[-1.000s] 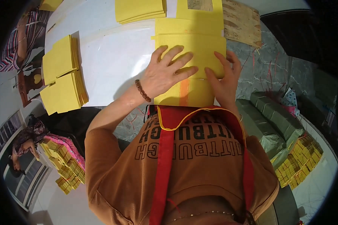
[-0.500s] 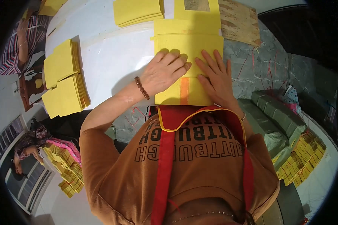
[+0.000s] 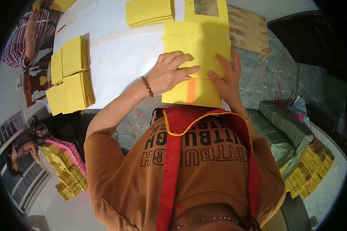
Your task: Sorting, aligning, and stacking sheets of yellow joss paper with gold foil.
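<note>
In front of me lies yellow paper in overlapping layers, with a fold line across it and an orange strip near its front edge. My left hand, wearing a beaded bracelet, rests on its left side, fingers bent and somewhat apart. Over the right edge is my right hand, its thumb on the paper and its fingers spread and slightly blurred. Neither hand visibly holds anything. Beyond the layers, another yellow sheet carries a grey-brown rectangle.
Yellow paper stacks stand on the white table: one at the left, one at the back. A wooden board adjoins the right side. Green wrapped bundles and yellow bundles sit at right. Two people are at the left.
My left hand's fingers have loosened from a tighter curl. My right hand has shifted from lying flat on the paper to its right edge, with the fingers raised.
</note>
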### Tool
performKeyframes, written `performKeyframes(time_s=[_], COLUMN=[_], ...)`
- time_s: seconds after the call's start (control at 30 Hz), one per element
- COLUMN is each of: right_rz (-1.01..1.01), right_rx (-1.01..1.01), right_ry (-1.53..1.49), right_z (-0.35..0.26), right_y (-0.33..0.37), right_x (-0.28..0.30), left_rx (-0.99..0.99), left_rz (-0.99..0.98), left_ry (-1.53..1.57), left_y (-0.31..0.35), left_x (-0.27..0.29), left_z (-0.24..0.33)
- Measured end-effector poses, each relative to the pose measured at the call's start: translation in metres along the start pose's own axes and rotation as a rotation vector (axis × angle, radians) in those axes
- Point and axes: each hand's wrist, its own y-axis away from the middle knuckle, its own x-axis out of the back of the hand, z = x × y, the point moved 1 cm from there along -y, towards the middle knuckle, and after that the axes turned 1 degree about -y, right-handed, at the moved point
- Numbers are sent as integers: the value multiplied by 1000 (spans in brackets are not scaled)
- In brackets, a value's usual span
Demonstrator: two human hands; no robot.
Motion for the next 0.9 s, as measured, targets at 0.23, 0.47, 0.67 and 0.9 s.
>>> performKeyframes(time_s=[0.23,0.47,0.67,0.9], right_rz=[-144,-117,-137,-18], right_rx=[-374,-336,-343,-440], right_ry=[-791,-738,-716,-968], right_z=[13,16,10,22], right_y=[9,8,9,10], right_x=[-9,-8,-4,-1], left_rx=[-116,-3,-4,147], left_rz=[-22,-75,98,79], left_ry=[-93,-430,-430,-381], left_y=[-5,-38,-40,-42], left_x=[9,1,-14,51], left_z=[2,41,34,24])
